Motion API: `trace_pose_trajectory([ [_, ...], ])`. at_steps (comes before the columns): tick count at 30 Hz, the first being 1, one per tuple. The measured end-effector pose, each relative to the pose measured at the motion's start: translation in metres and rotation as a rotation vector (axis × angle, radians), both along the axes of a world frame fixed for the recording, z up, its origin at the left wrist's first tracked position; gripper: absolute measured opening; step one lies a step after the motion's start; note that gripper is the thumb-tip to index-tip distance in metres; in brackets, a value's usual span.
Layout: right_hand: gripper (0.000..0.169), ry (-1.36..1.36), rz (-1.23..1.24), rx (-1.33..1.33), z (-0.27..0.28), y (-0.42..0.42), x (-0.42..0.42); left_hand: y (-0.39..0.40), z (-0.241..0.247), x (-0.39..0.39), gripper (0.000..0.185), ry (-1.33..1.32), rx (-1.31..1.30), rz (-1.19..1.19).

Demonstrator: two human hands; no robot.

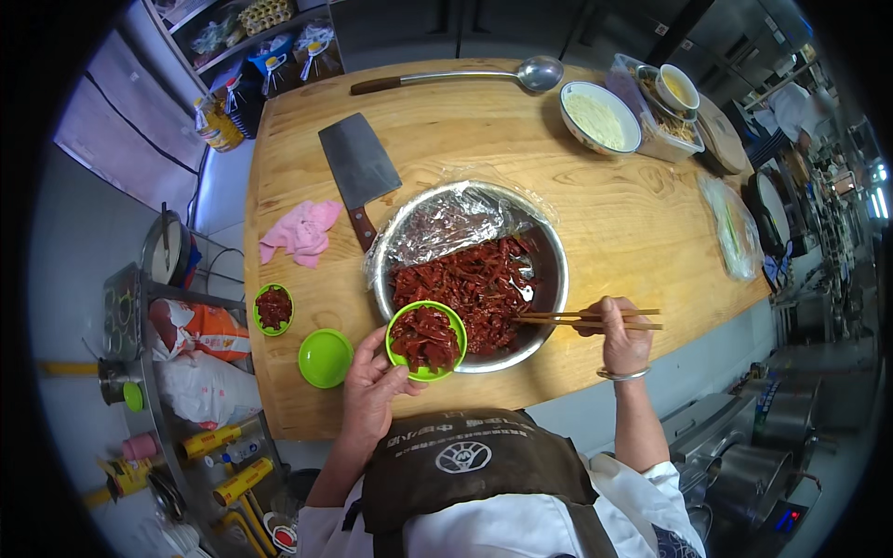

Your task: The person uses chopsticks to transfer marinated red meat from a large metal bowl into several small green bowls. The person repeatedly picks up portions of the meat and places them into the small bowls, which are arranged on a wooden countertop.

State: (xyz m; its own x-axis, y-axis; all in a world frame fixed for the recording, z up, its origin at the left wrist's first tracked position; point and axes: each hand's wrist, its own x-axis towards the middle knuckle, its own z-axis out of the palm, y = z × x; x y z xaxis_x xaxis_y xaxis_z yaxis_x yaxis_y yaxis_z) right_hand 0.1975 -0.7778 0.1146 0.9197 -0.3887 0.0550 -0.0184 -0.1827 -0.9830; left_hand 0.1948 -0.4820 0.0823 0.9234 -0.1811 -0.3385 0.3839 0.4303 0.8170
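Observation:
My left hand (377,390) grips a small green dish (460,333) by its side, over the near rim of a large steel bowl (558,279). Dark red, glossy strips of food (424,337) are heaped in the dish. More of the same red strips (464,275) lie in the bowl, whose far side is covered by bunched cling film (453,220). In my right hand (623,335) is a pair of wooden chopsticks (558,319), their tips among the strips at the bowl's right side.
Left of the bowl are a cleaver (359,164), a pink cloth (303,234), an empty green dish (326,358) and a filled green dish (273,310). A long ladle (460,75), a bowl of pale shreds (600,122) and a plastic tub (670,146) stand along the table's far side.

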Motion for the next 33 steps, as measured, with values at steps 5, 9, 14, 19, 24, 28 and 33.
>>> trace_pose_trajectory([
  [5, 0.024, -0.099, -0.029, 0.243, 0.031, -0.002, -0.001, -0.001, -0.003, 0.0, 0.053, 0.027, -0.042, -0.007],
  [9, 0.027, -0.25, 0.088, 0.353, 0.056, 0.009, -0.003, -0.002, -0.002, 0.0, 0.053, 0.048, -0.025, -0.034],
  [14, 0.03, -0.269, 0.201, 0.388, 0.061, 0.032, 0.0, 0.0, -0.002, -0.002, 0.053, 0.042, -0.062, -0.022],
  [19, 0.029, -0.283, 0.277, 0.307, 0.059, 0.048, 0.003, 0.0, 0.001, -0.002, 0.053, 0.043, -0.032, -0.059],
  [24, 0.029, -0.425, 0.407, -0.014, 0.067, 0.06, 0.0, 0.002, -0.001, -0.003, 0.052, 0.034, -0.037, -0.056],
  [28, 0.027, -0.454, 0.424, -0.127, 0.066, 0.065, 0.0, 0.002, 0.0, -0.002, 0.052, 0.007, -0.025, -0.067],
  [33, 0.026, -0.4, 0.48, -0.196, 0.069, 0.07, -0.002, 0.001, 0.0, -0.002, 0.052, 0.004, -0.032, -0.058],
])
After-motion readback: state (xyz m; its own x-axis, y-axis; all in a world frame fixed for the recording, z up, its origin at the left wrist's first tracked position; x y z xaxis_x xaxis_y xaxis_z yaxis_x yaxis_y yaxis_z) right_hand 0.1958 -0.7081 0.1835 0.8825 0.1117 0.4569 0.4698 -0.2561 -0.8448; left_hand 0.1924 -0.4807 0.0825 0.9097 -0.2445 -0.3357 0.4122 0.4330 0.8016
